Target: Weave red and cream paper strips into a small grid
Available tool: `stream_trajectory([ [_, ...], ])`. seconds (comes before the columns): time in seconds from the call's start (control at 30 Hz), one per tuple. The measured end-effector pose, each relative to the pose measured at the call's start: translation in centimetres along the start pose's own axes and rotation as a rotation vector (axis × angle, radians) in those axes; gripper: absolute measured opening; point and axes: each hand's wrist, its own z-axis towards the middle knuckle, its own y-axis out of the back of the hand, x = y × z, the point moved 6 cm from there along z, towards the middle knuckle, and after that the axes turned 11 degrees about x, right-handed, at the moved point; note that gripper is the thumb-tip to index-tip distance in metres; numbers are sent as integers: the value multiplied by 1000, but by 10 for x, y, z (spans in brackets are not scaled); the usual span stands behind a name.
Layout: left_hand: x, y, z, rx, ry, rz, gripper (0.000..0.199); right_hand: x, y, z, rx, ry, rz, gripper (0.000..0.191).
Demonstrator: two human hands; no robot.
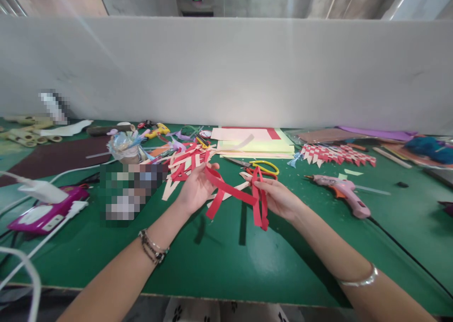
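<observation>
Red paper strips (pixel 233 193) hang between my two hands above the green table (pixel 219 265). My left hand (pixel 200 187) is closed on the strips' left end, beside a pile of red and pale pink strips (pixel 180 164). Fingers and thumb of my right hand (pixel 278 194) pinch the right end, where several looped red strips dangle. Just behind my right hand lie scissors with yellow and orange handles (pixel 264 166). Pale strips (pixel 230 194) show behind the red ones, between the hands.
A pink glue gun (pixel 339 190) with a black cord lies at right, near woven red-and-white paper pieces (pixel 336 154). Paper sheets (pixel 255 145) are stacked at the back. To the left are a purple power strip (pixel 49 211), white cables and a wrapped jar (pixel 125 147). A grey partition (pixel 226 72) stands behind.
</observation>
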Motion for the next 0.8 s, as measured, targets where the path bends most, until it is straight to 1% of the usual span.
stream_trajectory([
  [0.07, 1, -1, 0, 42, 2, 32, 16, -2, -1, 0, 11, -5, -6, 5],
  [0.13, 4, -4, 0, 102, 25, 16, 17, -6, -4, 0, 40, -25, -8, 4],
  [0.27, 13, -15, -2, 244, 128, -34, 24, -9, -10, 1, 116, -54, -13, 5],
  [0.33, 15, -20, -5, 296, 172, -27, 24, -6, -10, 1, 130, -34, 2, 9],
  [0.43, 15, -24, -8, 346, 182, -55, 22, 5, -6, 2, 131, 42, -13, 9],
  [0.5, 14, -24, -8, 367, 180, -75, 20, 12, -3, 2, 145, 100, -36, 7],
  [0.6, 14, -22, -7, 369, 171, -87, 18, 18, 2, 2, 168, 151, -51, 10],
  [0.8, 14, -17, -5, 335, 171, -54, 21, 23, 5, 1, 209, 190, -95, 9],
])
